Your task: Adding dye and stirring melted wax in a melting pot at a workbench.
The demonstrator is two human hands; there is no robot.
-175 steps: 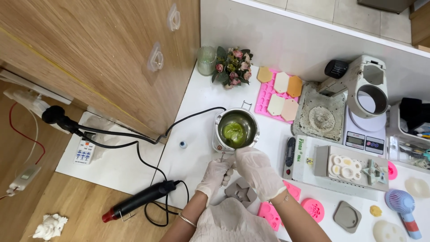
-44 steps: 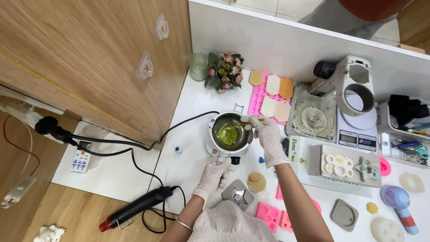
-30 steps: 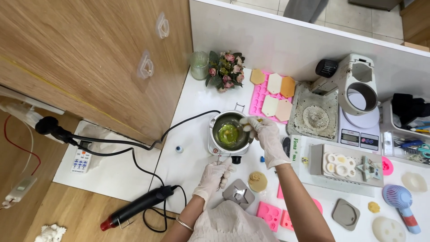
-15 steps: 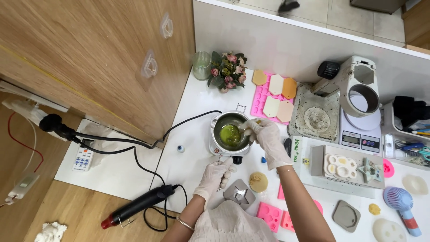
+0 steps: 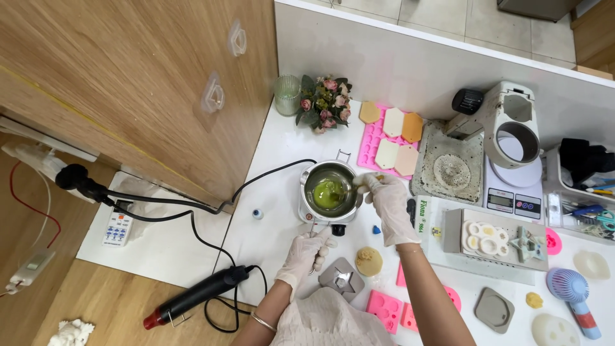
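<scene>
Since half a second ago, little has shifted: the gloved right hand [image 5: 391, 200] still hovers at the right rim of the small round steel melting pot [image 5: 329, 192], its fingers pinched on a thin stirring tool [image 5: 352, 189] dipped into the green liquid [image 5: 328, 194]. The gloved left hand [image 5: 305, 251] stays just below the pot, fingers curled around its handle [image 5: 312, 230]. This pot sits mid-way on the white worktop [image 5: 272, 211], near the wooden wall's edge, with bare surface to its left. A pink silicone mould tray [image 5: 384, 144] lies close behind, and a black heat gun [image 5: 195, 296] rests well apart near the front edge.
</scene>
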